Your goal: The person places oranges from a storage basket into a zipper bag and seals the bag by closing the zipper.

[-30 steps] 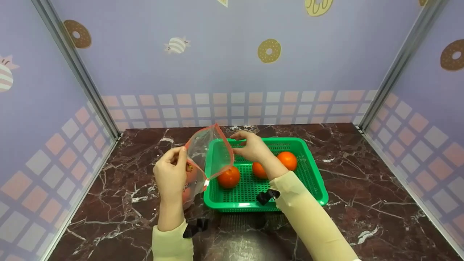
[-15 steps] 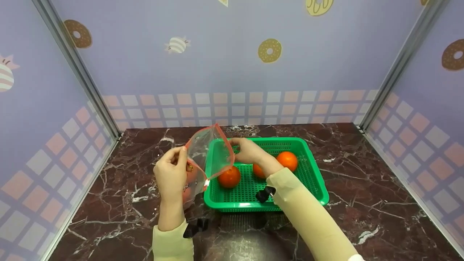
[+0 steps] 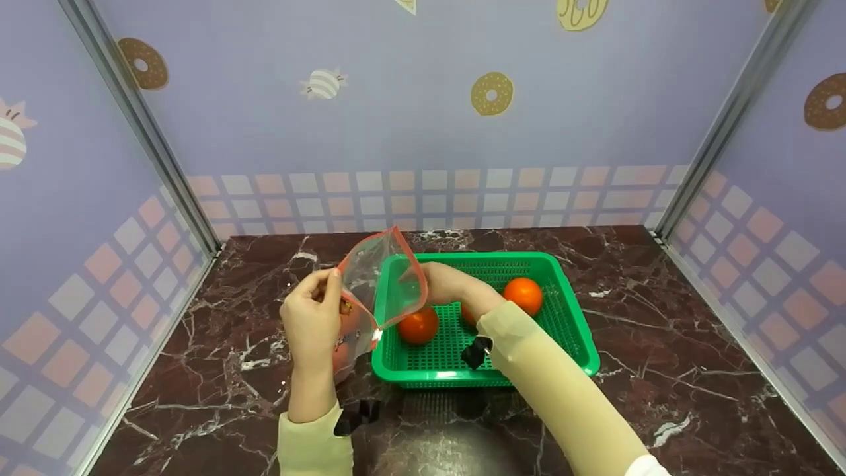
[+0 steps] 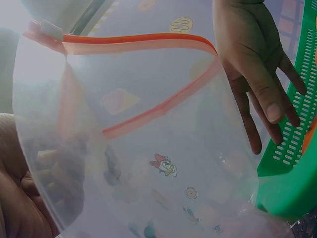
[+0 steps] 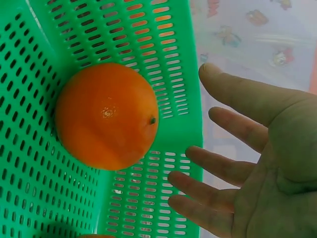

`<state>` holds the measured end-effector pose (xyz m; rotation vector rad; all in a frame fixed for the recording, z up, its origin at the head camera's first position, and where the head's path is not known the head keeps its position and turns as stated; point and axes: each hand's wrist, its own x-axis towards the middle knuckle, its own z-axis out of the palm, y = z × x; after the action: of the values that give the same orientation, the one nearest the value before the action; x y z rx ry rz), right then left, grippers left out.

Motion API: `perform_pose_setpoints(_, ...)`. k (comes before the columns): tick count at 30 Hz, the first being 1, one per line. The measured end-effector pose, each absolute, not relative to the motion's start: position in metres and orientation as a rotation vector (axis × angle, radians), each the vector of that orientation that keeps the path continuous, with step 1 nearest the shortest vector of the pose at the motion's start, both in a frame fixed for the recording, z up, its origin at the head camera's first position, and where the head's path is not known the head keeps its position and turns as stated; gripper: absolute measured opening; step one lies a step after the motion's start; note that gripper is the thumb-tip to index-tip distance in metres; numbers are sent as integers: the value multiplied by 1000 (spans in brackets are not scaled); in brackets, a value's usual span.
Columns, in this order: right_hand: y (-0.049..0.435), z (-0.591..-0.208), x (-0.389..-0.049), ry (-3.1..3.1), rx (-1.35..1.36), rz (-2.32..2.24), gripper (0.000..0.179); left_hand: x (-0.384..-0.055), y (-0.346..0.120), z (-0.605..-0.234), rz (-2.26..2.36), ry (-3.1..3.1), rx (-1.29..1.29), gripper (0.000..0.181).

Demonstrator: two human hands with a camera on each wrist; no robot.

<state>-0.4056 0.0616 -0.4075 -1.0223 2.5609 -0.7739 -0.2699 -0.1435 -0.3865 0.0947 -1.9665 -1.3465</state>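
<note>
My left hand (image 3: 314, 317) pinches the edge of a clear zip bag (image 4: 163, 198) with a red-orange seal strip and a white slider (image 4: 51, 30). The bag's mouth gapes, and orange round shapes show through its lower part. My right hand (image 3: 453, 284) hovers at the left side of a green plastic basket (image 3: 489, 375), right beside the bag. Its fingers are spread and hold nothing in the right wrist view; from the head, the bag's edge overlaps them. Nearest to it in the basket is an orange (image 5: 106, 116) with a small green stem end.
Another orange (image 3: 523, 295) sits at the basket's right, and one more (image 3: 469, 315) is partly hidden by my right forearm. The basket stands on a dark red marbled tabletop (image 3: 661, 357). Patterned panels (image 3: 423, 119) enclose the back and both sides.
My right hand has moved down and slightly left, from the bag's upper edge to lower beside it. My left hand and the bag have barely moved.
</note>
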Motion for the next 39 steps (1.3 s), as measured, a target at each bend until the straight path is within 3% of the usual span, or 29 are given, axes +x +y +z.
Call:
perform_pose_setpoints(5,57,-408,-406,2548,-1091,-651,60,-269,-143,-386,-1338,-1967,92,19)
perform_pose_setpoints(17,49,-414,-403,2472,-936,-538,67,-270,-143,-387,-1341,-1960,90,19)
perform_pose_setpoints(39,47,-431,-400,2379,-701,-563,67,-271,-144,-388,-1348,-1957,83,18)
